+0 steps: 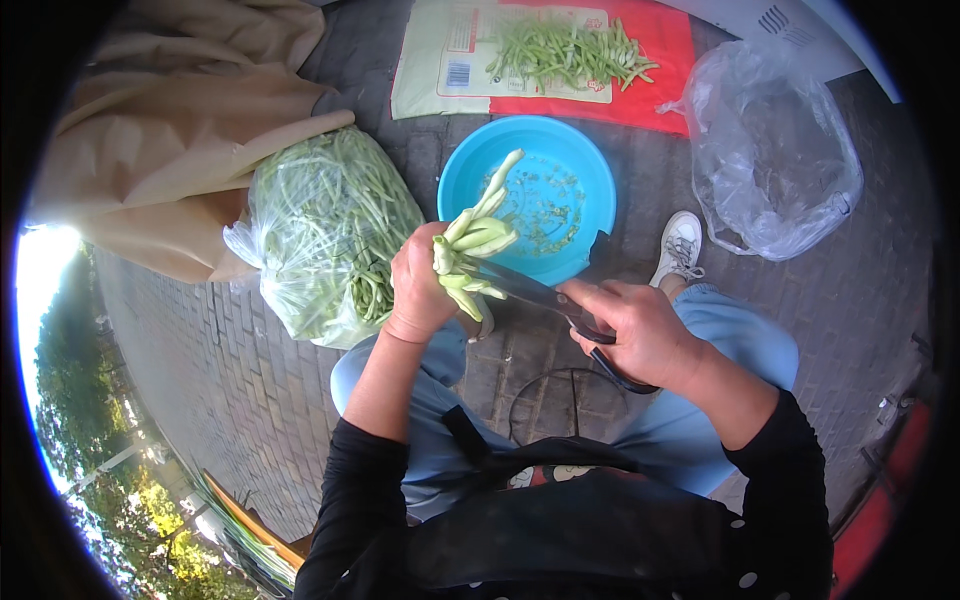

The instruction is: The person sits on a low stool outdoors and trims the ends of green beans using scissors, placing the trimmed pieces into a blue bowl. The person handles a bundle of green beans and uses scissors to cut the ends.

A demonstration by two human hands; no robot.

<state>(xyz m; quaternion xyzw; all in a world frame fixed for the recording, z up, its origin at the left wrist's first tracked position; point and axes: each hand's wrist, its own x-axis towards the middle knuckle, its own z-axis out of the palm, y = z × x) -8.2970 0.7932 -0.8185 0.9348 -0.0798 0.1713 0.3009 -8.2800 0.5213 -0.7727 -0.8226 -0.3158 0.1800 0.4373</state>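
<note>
In my left hand point(420, 281) I grip a bunch of green beans point(480, 234), some of them jutting up and to the right. My right hand point(637, 326) holds scissors point(525, 289) with black handles, and the blades reach to the bunch at its lower right. Just beyond the bunch, a light blue plastic basin point(457, 169) stands on the paving with small green scraps point(555, 217) scattered over its bottom. Its near rim has a broken notch. The blade tips are hidden behind the beans.
A clear plastic bag full of green beans point(330, 217) lies at left, beside a brown sheet point(165, 127). Cut beans point(570, 56) lie on a red and pale green printed sack point(435, 75) at the back. A clear plastic bag point(772, 157) rests at right, near my shoe point(679, 244).
</note>
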